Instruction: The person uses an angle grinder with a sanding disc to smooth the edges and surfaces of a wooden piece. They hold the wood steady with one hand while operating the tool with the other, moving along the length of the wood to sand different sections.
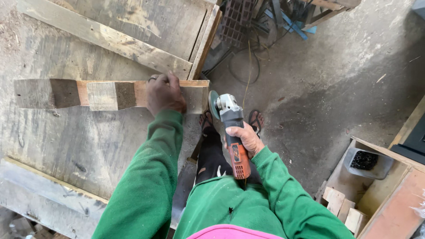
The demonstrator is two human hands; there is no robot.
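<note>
The left hand presses flat, fingers spread, on a long narrow wooden piece with a wavy cut edge and patches of grey and orange-brown. The piece lies across the grey weathered plywood tabletop, and the hand seems to pin it so that it cannot shift. Its right end reaches the tabletop's edge, probably to leave that end open to the tool.

The right hand has its grip wrapped tight around the orange body of an angle grinder with a grey head. The grinder's green disc stands upright just beside the wooden piece's end; contact cannot be told. The grinder sits over the person's sandalled feet on the concrete floor.
</note>
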